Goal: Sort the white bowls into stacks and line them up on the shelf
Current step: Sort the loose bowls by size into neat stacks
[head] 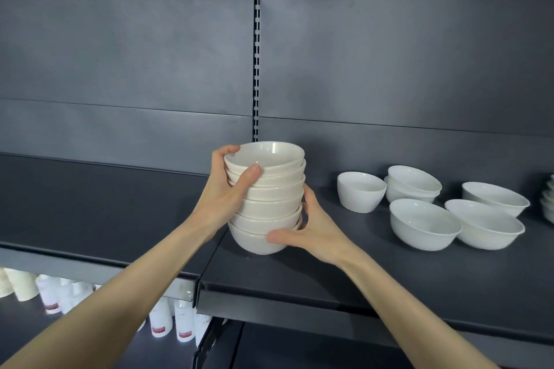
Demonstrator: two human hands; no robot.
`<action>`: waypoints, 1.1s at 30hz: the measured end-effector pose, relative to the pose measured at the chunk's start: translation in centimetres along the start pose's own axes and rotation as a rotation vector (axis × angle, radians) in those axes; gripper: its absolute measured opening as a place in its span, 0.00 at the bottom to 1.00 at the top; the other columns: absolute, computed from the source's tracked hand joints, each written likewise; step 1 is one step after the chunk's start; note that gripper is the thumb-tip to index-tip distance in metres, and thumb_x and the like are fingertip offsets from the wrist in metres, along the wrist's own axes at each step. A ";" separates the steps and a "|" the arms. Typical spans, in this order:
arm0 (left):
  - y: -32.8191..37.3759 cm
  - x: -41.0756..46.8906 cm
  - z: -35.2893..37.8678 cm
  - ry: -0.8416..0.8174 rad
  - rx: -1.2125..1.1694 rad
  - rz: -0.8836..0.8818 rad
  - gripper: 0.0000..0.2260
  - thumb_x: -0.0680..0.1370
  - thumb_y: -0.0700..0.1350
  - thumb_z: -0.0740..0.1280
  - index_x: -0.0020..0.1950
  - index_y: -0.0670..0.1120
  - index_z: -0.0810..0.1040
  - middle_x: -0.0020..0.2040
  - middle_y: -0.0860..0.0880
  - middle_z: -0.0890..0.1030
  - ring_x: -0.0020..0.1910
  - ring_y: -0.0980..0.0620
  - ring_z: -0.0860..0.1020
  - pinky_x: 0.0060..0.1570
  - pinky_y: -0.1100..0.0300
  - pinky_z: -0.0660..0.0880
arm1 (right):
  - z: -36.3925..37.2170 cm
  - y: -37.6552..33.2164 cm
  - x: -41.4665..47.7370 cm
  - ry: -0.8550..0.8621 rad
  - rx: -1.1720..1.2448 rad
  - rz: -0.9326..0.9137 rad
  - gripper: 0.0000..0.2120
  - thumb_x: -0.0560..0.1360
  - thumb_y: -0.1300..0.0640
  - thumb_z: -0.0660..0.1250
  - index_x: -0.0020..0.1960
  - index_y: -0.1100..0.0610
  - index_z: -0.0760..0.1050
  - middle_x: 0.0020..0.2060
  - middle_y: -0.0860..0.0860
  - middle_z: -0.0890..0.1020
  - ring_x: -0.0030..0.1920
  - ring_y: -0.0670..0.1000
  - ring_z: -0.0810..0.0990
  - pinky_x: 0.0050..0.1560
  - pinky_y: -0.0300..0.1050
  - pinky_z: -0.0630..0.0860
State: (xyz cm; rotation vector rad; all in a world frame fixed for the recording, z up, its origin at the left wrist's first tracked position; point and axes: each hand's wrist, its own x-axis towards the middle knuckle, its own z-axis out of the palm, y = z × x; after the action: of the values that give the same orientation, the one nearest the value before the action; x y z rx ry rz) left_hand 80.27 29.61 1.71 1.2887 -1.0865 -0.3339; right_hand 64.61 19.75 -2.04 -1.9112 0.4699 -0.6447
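My left hand [223, 189] and right hand [311, 229] clasp the tall stack of cream ceramic bowls [265, 198] on the dark metal shelf [299, 272]; I judge this the placing step; next, gather the loose white bowls [424, 223]

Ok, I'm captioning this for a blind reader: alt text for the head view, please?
Both hands, left and right, grip a tall stack of white bowls on a dark shelf. More loose bowls sit to the right.
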 end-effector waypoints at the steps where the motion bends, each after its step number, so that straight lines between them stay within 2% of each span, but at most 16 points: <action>1: 0.0 0.1 0.0 -0.002 0.005 0.004 0.19 0.77 0.50 0.65 0.64 0.54 0.61 0.52 0.55 0.76 0.42 0.67 0.79 0.39 0.73 0.74 | 0.0 0.0 -0.1 0.003 -0.001 -0.003 0.47 0.63 0.57 0.80 0.70 0.38 0.54 0.61 0.34 0.73 0.62 0.35 0.72 0.59 0.35 0.72; 2: 0.0 0.1 0.0 -0.013 0.006 0.009 0.21 0.77 0.52 0.67 0.65 0.54 0.60 0.53 0.56 0.76 0.44 0.65 0.79 0.39 0.73 0.74 | 0.0 0.0 -0.1 0.002 -0.005 -0.006 0.48 0.63 0.56 0.80 0.71 0.38 0.54 0.62 0.33 0.72 0.62 0.36 0.72 0.59 0.36 0.72; 4: -0.2 0.1 -0.4 -0.044 0.007 0.011 0.32 0.73 0.58 0.69 0.71 0.56 0.56 0.56 0.58 0.75 0.50 0.64 0.77 0.43 0.75 0.74 | 0.2 -0.1 -0.2 -0.018 -0.021 -0.004 0.50 0.63 0.56 0.80 0.73 0.39 0.51 0.63 0.33 0.71 0.62 0.35 0.72 0.61 0.37 0.73; 7: -0.8 -0.2 -1.0 -0.085 -0.010 -0.038 0.53 0.62 0.62 0.71 0.77 0.58 0.41 0.61 0.67 0.69 0.55 0.73 0.72 0.47 0.77 0.70 | 0.9 -0.3 -0.2 -0.043 -0.044 -0.014 0.55 0.61 0.58 0.81 0.72 0.38 0.47 0.63 0.34 0.70 0.63 0.37 0.72 0.61 0.39 0.74; 9: -1.1 -0.4 -1.0 -0.095 -0.027 -0.050 0.57 0.57 0.62 0.73 0.77 0.58 0.41 0.60 0.71 0.68 0.53 0.77 0.72 0.49 0.75 0.70 | 1.1 -0.4 -0.3 -0.010 -0.056 -0.012 0.54 0.60 0.58 0.82 0.71 0.39 0.50 0.62 0.36 0.72 0.61 0.38 0.74 0.59 0.41 0.76; 13: -1.4 -0.3 0.3 -0.084 -0.046 0.007 0.49 0.58 0.60 0.75 0.74 0.55 0.55 0.57 0.66 0.75 0.52 0.72 0.77 0.46 0.74 0.75 | 0.4 0.3 -0.5 0.075 -0.075 -0.002 0.53 0.55 0.54 0.84 0.69 0.39 0.56 0.60 0.36 0.75 0.60 0.40 0.76 0.57 0.44 0.78; 15: -1.3 -0.2 1.5 -0.099 -0.073 0.016 0.45 0.58 0.59 0.75 0.71 0.55 0.58 0.57 0.64 0.76 0.52 0.70 0.77 0.46 0.73 0.75 | -0.6 0.7 -0.8 0.103 -0.080 0.004 0.52 0.53 0.53 0.84 0.68 0.39 0.58 0.60 0.37 0.76 0.60 0.41 0.77 0.57 0.46 0.78; 19: -1.5 0.7 4.9 -0.150 -0.095 0.028 0.46 0.59 0.59 0.75 0.73 0.54 0.57 0.60 0.61 0.75 0.56 0.67 0.77 0.52 0.69 0.76 | -3.4 1.3 -1.7 0.155 -0.093 0.001 0.52 0.53 0.55 0.84 0.69 0.41 0.59 0.61 0.39 0.77 0.61 0.42 0.77 0.58 0.48 0.78; 23: -1.9 2.3 8.5 -0.205 -0.107 0.001 0.49 0.60 0.60 0.75 0.75 0.55 0.54 0.67 0.56 0.72 0.64 0.58 0.74 0.62 0.59 0.73 | -6.3 2.0 -2.4 0.201 -0.088 0.020 0.51 0.55 0.58 0.83 0.69 0.41 0.59 0.60 0.40 0.77 0.60 0.42 0.77 0.57 0.46 0.79; 26: -2.1 3.2 10.7 -0.209 -0.120 -0.018 0.48 0.60 0.59 0.75 0.74 0.58 0.53 0.66 0.59 0.72 0.63 0.62 0.72 0.58 0.66 0.72 | -8.0 2.6 -2.4 0.227 -0.084 0.040 0.52 0.56 0.59 0.83 0.71 0.43 0.58 0.61 0.42 0.77 0.60 0.42 0.77 0.58 0.46 0.78; 29: -2.3 3.9 11.8 -0.195 -0.125 -0.014 0.49 0.60 0.60 0.75 0.74 0.59 0.52 0.64 0.64 0.70 0.60 0.69 0.70 0.55 0.69 0.70 | -8.9 3.1 -2.1 0.246 -0.096 0.056 0.51 0.55 0.56 0.83 0.70 0.43 0.59 0.60 0.40 0.77 0.59 0.42 0.77 0.59 0.45 0.77; 33: -2.7 4.6 12.6 -0.193 -0.124 -0.003 0.46 0.64 0.53 0.75 0.74 0.58 0.51 0.61 0.69 0.69 0.58 0.73 0.70 0.51 0.73 0.71 | -9.7 3.4 -1.8 0.257 -0.108 0.057 0.44 0.58 0.58 0.82 0.63 0.36 0.60 0.57 0.38 0.78 0.57 0.40 0.77 0.55 0.38 0.76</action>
State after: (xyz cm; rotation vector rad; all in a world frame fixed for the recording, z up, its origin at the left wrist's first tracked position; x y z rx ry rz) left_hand 73.56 17.84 0.15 1.1647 -1.2070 -0.5282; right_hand 57.04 12.56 -2.32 -1.9166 0.7321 -0.8476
